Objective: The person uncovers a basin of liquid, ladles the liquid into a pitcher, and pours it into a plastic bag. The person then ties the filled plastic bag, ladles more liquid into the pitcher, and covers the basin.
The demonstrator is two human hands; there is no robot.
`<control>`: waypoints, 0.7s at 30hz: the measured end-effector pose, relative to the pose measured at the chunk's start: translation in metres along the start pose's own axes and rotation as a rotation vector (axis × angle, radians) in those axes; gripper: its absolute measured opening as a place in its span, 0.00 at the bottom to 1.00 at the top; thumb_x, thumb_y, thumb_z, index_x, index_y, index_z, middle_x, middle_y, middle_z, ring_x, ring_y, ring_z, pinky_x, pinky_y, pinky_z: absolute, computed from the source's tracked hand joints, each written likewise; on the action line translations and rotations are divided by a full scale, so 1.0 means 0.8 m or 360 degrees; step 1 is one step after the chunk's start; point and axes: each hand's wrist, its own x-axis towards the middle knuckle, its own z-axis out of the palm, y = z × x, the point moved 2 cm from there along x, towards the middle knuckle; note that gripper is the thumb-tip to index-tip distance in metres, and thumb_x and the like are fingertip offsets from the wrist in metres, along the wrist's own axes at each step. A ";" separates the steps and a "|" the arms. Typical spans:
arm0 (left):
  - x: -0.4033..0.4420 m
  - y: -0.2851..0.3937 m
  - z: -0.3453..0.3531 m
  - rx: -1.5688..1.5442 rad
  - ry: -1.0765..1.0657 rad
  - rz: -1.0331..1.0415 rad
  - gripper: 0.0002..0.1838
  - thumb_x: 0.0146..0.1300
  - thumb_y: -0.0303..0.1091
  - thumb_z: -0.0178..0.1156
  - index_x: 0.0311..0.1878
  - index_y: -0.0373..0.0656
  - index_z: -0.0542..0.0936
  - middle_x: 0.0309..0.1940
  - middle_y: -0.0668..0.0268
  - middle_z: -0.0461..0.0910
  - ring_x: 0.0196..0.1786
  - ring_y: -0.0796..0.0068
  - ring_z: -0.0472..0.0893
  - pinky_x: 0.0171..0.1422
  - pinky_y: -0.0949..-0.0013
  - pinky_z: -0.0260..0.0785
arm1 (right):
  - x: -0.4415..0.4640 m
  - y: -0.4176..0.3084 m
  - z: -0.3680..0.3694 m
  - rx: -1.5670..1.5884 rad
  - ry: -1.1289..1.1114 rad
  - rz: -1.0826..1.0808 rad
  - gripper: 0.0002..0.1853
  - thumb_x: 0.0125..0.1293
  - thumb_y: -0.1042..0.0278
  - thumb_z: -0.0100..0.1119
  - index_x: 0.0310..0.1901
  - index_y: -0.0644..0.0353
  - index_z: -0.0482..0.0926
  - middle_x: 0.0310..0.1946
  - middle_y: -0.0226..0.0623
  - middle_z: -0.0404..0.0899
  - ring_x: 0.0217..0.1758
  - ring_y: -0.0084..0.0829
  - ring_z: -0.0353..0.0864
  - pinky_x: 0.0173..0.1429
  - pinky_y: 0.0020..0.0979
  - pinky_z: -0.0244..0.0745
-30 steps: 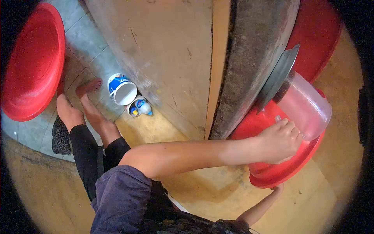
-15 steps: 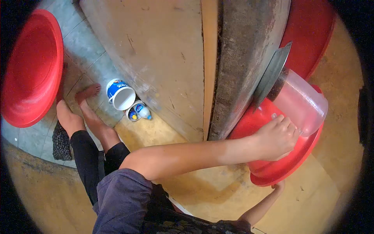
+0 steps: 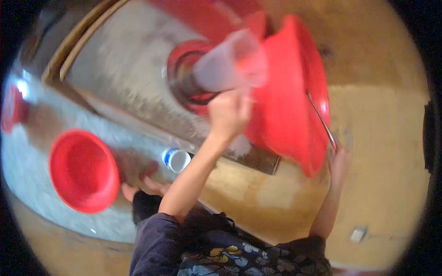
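The fingers of the left hand [image 3: 229,112], blurred by motion, are closed on a clear pitcher [image 3: 221,66] just above the middle of the frame; how they meet its handle cannot be made out. The fingers of the right hand [image 3: 338,161], right of centre, grip the lower end of a thin metal utensil [image 3: 325,125] that reaches up across the hollow of a wide red basin [image 3: 285,101]. That basin is tilted, its opening toward the right edge, and the pitcher overlaps its left side. Behind the pitcher's other end shows a red-rimmed round thing [image 3: 188,47], too smeared to identify, over the grey table [image 3: 124,50]. At lower left, a smaller-looking red tub [image 3: 85,172] rests on bluish floor [image 3: 37,184], and a white-and-blue bucket [image 3: 178,161] stands near the table's edge.
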 end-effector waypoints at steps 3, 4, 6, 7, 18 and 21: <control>-0.020 -0.021 0.017 0.0054 0.0100 0.0030 0.15 0.62 0.35 0.49 0.24 0.35 0.75 0.15 0.49 0.68 0.18 0.53 0.71 0.24 0.57 0.61 | 0.004 0.012 0.018 0.0109 -0.0170 0.0079 0.13 0.62 0.68 0.54 0.49 0.53 0.76 0.36 0.50 0.78 0.38 0.51 0.79 0.37 0.47 0.72; -0.017 -0.022 0.018 -0.0096 0.0125 -0.0055 0.23 0.70 0.38 0.42 0.20 0.34 0.67 0.13 0.68 0.62 0.22 0.81 0.63 0.23 0.70 0.54 | 0.009 0.007 0.023 0.0183 -0.0185 0.0093 0.13 0.62 0.68 0.54 0.48 0.53 0.76 0.34 0.49 0.78 0.37 0.51 0.79 0.37 0.48 0.72; -0.012 -0.012 0.011 0.0027 0.0331 0.0119 0.25 0.71 0.39 0.42 0.17 0.37 0.66 0.13 0.72 0.63 0.19 0.80 0.62 0.22 0.69 0.53 | 0.012 0.025 0.038 0.0298 -0.0048 0.0098 0.12 0.61 0.69 0.54 0.47 0.53 0.76 0.33 0.49 0.78 0.36 0.52 0.79 0.36 0.49 0.72; -0.009 -0.014 0.004 -0.0050 0.0368 0.0096 0.26 0.71 0.41 0.43 0.16 0.39 0.66 0.12 0.73 0.62 0.18 0.80 0.61 0.21 0.70 0.51 | 0.012 0.027 0.052 0.0336 0.0010 0.0093 0.12 0.61 0.70 0.54 0.47 0.54 0.76 0.33 0.49 0.78 0.35 0.52 0.79 0.36 0.49 0.73; 0.092 0.198 -0.059 -0.0336 0.0323 0.0081 0.27 0.69 0.49 0.44 0.14 0.50 0.55 0.10 0.76 0.50 0.14 0.84 0.49 0.19 0.74 0.35 | 0.036 0.064 0.102 0.0571 0.0050 0.0213 0.13 0.61 0.69 0.53 0.48 0.58 0.76 0.36 0.49 0.79 0.36 0.52 0.80 0.39 0.49 0.74; 0.136 0.247 -0.052 -0.0526 0.0127 0.0064 0.26 0.69 0.47 0.45 0.15 0.50 0.54 0.11 0.76 0.48 0.14 0.84 0.47 0.19 0.72 0.36 | 0.058 0.058 0.110 0.0753 -0.0088 0.0179 0.12 0.62 0.65 0.52 0.44 0.58 0.78 0.36 0.51 0.79 0.38 0.52 0.80 0.43 0.50 0.73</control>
